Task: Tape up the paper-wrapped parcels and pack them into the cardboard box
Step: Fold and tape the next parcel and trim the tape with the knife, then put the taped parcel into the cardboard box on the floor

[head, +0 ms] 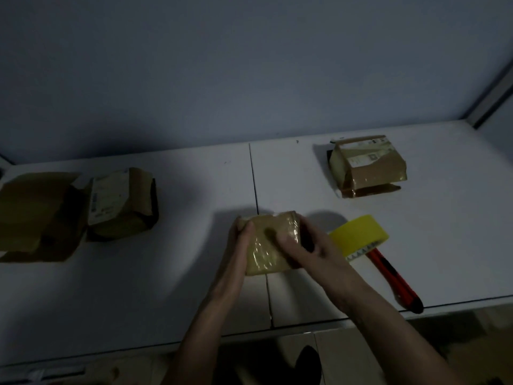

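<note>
A small brown paper-wrapped parcel (268, 243) with shiny tape over its top lies near the table's front middle. My left hand (238, 240) grips its left side, thumb on top. My right hand (302, 243) presses on its right half, fingers spread over the tape. A yellow tape roll (358, 234) lies just right of my right hand, with a red utility knife (394, 279) under and beyond it. An open cardboard box (36, 215) sits at the far left, a parcel (119, 201) with a label standing against it. Another taped parcel (369, 165) rests at the back right.
The white table (166, 273) has a seam running down its middle and its front edge lies close to me. A blue-grey wall rises behind it. The floor and a dark shoe (308, 365) show below the edge.
</note>
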